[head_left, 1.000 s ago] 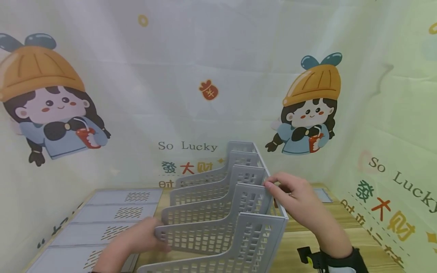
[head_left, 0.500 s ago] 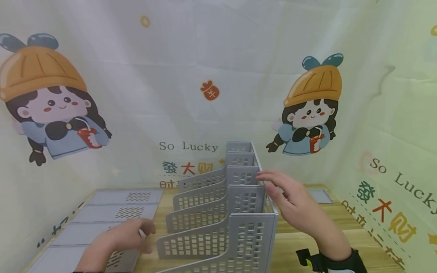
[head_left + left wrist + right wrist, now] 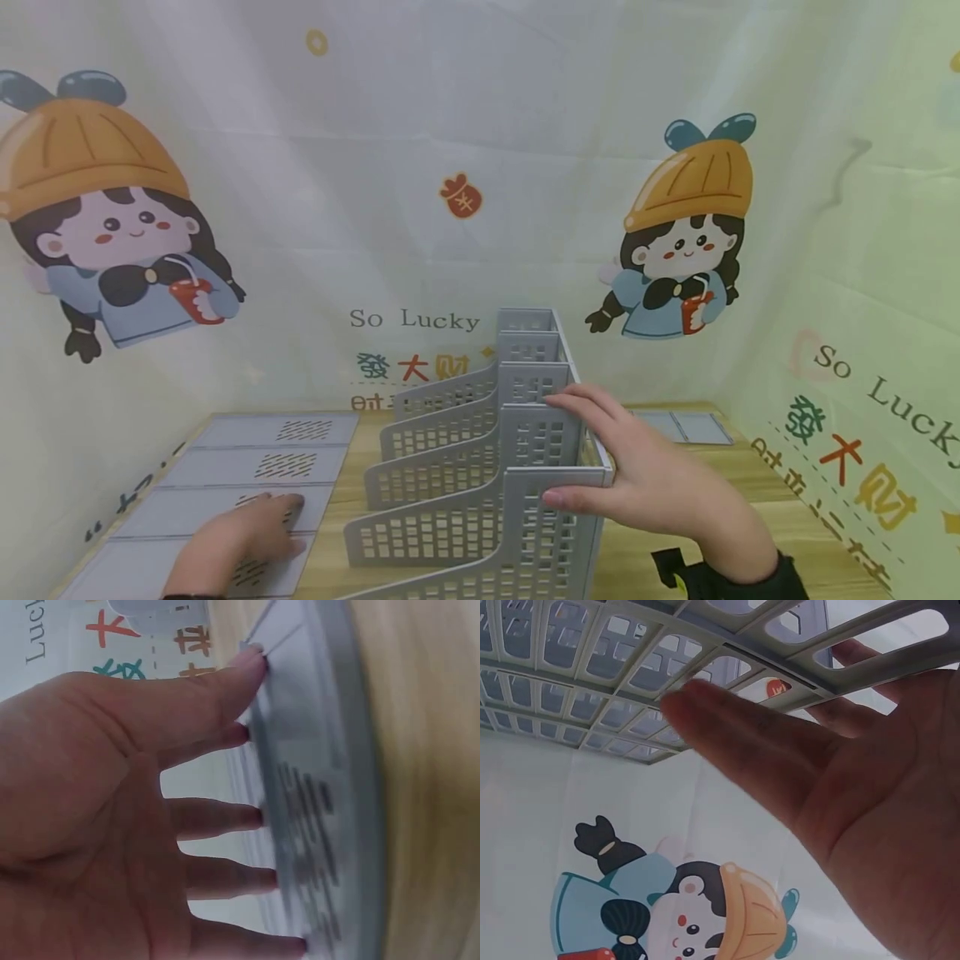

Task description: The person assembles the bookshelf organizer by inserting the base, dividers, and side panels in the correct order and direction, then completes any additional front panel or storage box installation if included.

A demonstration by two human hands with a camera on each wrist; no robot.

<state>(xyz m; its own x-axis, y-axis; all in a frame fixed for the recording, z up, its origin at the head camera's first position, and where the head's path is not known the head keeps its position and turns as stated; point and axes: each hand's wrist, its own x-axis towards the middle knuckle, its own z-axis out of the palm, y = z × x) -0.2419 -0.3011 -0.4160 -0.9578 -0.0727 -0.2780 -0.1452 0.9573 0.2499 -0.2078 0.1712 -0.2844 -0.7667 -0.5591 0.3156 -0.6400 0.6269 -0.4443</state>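
Down the middle of the head view, from six o'clock toward twelve, we find a grey rack (image 3: pixel 508 442) with pierced dividers, its near end cropped. The person's right hand (image 3: pixel 645 483) is clamped over its near top corner, hiding part of it, thumb before the nearest divider (image 3: pixel 525 537), wrist toward four o'clock. At the rack's nine o'clock, grey slotted panels (image 3: pixel 217 465) lie flat on the wood-grain table (image 3: pixel 787 500). Above them, at eight o'clock, is the left hand (image 3: pixel 243 537), palm down, fingers spread apart, their tips at a panel's surface. At two o'clock, beyond the right hand, lie small pale panels (image 3: pixel 697 427). At twelve hangs a printed cloth (image 3: pixel 390 125) reading "So Lucky" over 發大财 (image 3: pixel 412 367); the rack blocks some lettering below. The same words repeat at four o'clock. We see cartoon figures at ten (image 3: pixel 142 225) and one.
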